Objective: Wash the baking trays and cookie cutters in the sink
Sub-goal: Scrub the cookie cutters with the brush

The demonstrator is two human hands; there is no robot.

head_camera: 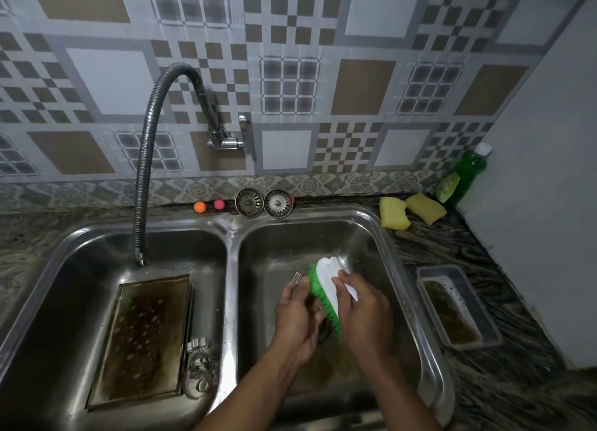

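Over the right basin of the steel double sink [231, 269], my left hand [295, 317] holds a small metal cookie cutter [297, 277]. My right hand [363, 304] grips a white scrub brush [329, 285] with green bristles, which press against the cutter side. A stained baking tray [142, 337] lies flat in the left basin, wet with droplets. Several metal cookie cutters [198, 366] sit beside that tray's right edge. A second deep baking tray [458, 307] holding brownish water stands on the counter right of the sink.
A flexible tap hose [143, 159] arches from the wall and ends over the left basin. Two strainer plugs [263, 203] and small orange and pink balls [209, 206] sit behind the sink. Two yellow sponges [410, 210] and a green soap bottle [462, 175] are at the back right.
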